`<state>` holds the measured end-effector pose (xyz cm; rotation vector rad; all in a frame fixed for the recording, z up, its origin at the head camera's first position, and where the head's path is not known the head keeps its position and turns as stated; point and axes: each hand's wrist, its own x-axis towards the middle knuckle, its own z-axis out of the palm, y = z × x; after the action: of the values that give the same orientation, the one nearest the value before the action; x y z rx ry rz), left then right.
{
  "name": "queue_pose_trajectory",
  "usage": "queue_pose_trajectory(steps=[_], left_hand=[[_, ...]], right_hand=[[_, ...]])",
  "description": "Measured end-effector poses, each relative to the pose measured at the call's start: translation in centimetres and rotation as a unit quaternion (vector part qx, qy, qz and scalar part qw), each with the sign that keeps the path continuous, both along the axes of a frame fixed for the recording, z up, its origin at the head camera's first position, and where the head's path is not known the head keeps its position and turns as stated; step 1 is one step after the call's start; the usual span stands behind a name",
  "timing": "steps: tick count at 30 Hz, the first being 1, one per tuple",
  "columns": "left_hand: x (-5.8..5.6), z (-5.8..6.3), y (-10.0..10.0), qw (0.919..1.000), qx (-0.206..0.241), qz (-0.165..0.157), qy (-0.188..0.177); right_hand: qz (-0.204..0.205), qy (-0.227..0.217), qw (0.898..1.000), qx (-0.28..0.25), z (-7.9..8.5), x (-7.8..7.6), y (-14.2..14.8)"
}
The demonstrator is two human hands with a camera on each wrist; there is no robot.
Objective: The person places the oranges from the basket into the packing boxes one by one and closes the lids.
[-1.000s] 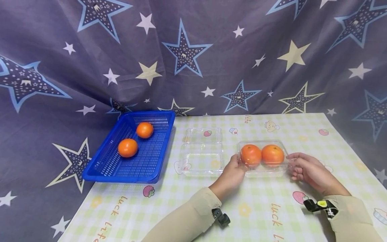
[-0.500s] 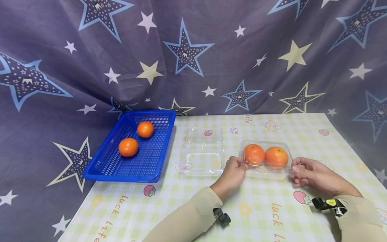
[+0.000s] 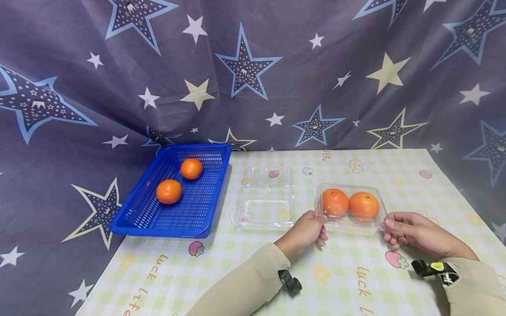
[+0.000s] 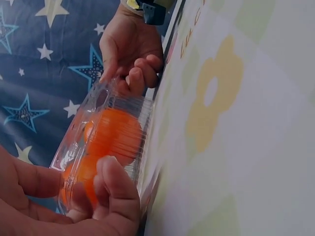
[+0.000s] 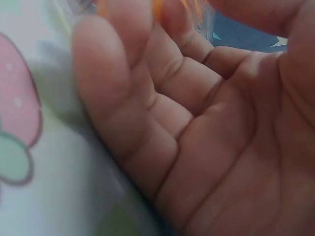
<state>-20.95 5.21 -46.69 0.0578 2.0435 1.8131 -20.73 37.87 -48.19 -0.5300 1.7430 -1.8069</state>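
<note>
A clear plastic clamshell box (image 3: 353,224) with two round orange fruits (image 3: 335,203) inside rests on the table, its lid down over them. My left hand (image 3: 304,232) pinches the box's near left corner, thumb on top. At the near right corner, my right hand (image 3: 423,232) pinches the edge between thumb and curled fingers. In the left wrist view both the left hand (image 4: 74,196) and the right hand (image 4: 130,49) are at the box's rim. The right wrist view is mostly filled by the right palm (image 5: 221,128); whether the lid is fully latched cannot be told.
A second clear clamshell box (image 3: 265,206) lies opened flat to the left of the held one. Farther left stands a blue plastic basket (image 3: 197,221) with two orange fruits (image 3: 168,192). A star-patterned curtain (image 3: 276,66) hangs behind the checked tablecloth (image 3: 276,281).
The filled box has shifted slightly right. My right hand has moved right with it and its fingers have curled in at the corner. The left hand's fingers have changed position at the left corner.
</note>
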Motion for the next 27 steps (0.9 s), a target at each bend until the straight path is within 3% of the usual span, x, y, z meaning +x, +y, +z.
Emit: queue_pose_trajectory(steps=[9, 27], left_hand=[[-0.26, 0.05, -0.25, 0.9975, 0.039, -0.038, -0.045], [-0.66, -0.29, -0.43, 0.9911, 0.083, -0.074, -0.073]], right_hand=[[0.000, 0.003, 1.000, 0.014, 0.16, -0.07, 0.17], [-0.025, 0.028, 0.998, 0.043, 0.05, 0.02, 0.08]])
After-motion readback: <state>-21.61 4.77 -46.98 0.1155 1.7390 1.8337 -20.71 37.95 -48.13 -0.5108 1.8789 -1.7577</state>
